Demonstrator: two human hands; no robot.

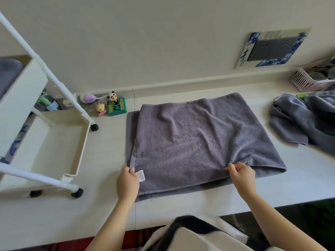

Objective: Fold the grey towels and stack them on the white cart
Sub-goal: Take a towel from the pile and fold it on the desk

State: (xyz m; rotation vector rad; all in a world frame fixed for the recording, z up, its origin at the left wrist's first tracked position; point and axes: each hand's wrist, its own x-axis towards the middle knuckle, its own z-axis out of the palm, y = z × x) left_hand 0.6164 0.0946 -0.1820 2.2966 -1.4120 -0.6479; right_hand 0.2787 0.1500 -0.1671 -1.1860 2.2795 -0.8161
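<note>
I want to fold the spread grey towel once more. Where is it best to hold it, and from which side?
Hold the grey towel at its near edge, from the person's side: left hand pinches the corner by the white label, right hand pinches further right. That edge lies free and closest.

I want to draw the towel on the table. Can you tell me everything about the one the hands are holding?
The towel is grey with a purplish tint, of fluffy terry cloth with a flat woven band near its left edge. It lies on the white table, folded over so a lower layer peeks out at the left and front. The top is rumpled, with soft wrinkles. A small white tag sticks out at the front left corner. The left hand pinches that corner; the right hand pinches the front edge.
</note>
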